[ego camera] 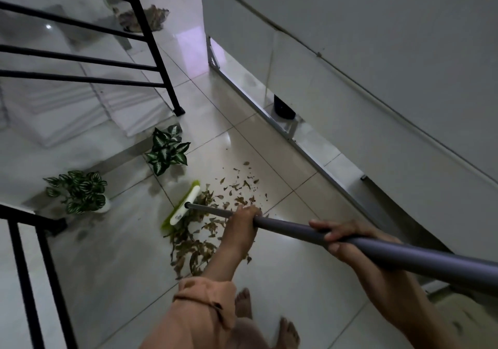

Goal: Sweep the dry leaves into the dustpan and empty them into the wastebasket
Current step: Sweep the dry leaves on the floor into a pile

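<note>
A broom with a grey handle point(291, 226) and a white and green head point(183, 205) rests on the pale tiled floor. Its head lies at the left edge of a scatter of dry brown leaves point(196, 243). My left hand point(242, 220) grips the handle lower down, above the leaves. My right hand point(342, 237) grips the handle higher up, nearer to me. More loose leaves point(237, 184) lie spread beyond the broom head. No dustpan or wastebasket is visible.
Two potted plants point(167, 149) point(80, 191) stand left of the leaves beside the stair edge. Black railings point(159, 49) point(27, 281) border the stairwell on the left. A white wall with a metal frame point(269, 122) runs along the right. My bare feet point(269, 319) stand below.
</note>
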`<action>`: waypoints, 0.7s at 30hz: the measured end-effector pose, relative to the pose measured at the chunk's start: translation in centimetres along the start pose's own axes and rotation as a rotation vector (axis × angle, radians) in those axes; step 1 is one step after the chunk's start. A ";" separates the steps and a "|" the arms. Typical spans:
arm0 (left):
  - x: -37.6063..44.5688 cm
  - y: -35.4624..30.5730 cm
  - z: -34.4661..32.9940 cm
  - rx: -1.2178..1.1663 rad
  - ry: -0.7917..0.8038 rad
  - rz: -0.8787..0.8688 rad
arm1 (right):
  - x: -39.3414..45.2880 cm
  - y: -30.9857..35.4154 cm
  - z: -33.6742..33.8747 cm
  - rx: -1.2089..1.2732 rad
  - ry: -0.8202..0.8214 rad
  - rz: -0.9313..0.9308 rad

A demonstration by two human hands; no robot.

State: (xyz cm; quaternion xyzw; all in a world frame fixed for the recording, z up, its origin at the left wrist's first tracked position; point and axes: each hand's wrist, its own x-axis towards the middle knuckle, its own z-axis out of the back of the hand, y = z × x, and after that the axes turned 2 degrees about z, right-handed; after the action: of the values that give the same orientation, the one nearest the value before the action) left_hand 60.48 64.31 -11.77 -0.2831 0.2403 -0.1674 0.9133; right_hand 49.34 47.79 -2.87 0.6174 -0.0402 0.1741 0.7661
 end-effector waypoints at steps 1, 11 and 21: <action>0.0 0.1 0.1 0.006 -0.019 -0.006 | 0.2 0.3 -0.2 0.028 0.023 -0.001; 2.2 4.4 -0.4 0.157 0.066 0.123 | 1.2 -1.4 -3.6 0.128 0.061 -0.030; -2.1 -0.8 -3.2 0.021 0.093 -0.003 | -3.3 1.1 -0.3 0.122 0.059 0.004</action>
State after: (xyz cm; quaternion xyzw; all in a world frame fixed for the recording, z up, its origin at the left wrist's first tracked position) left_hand 56.91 63.20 -12.93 -0.2659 0.2802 -0.1842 0.9038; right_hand 45.86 47.51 -2.84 0.6574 -0.0081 0.1960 0.7275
